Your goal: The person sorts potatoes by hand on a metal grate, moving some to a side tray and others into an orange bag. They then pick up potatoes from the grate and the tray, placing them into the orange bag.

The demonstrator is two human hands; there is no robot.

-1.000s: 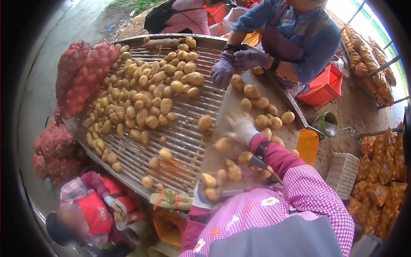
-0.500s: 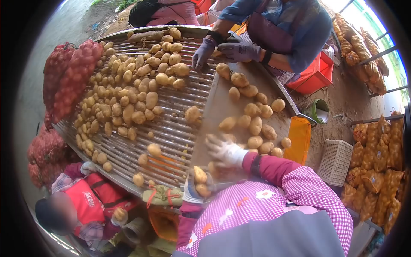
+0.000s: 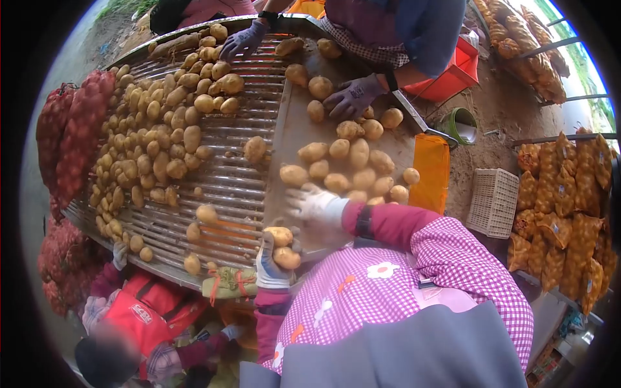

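To the right of my worktop (image 3: 236,171), the floor is bare brown earth (image 3: 477,107), dusty and uneven. An off-white perforated plastic basket (image 3: 493,204) and a green bucket (image 3: 446,124) stand there. Farther right I see metal rails (image 3: 550,47) beside stacked orange net sacks (image 3: 556,200); bright daylight (image 3: 572,59) comes in past the rails, nearly white, with greenery outside. Over on my far left lies pale grey paving (image 3: 81,61), and green grass (image 3: 119,8) grows near its upper end.
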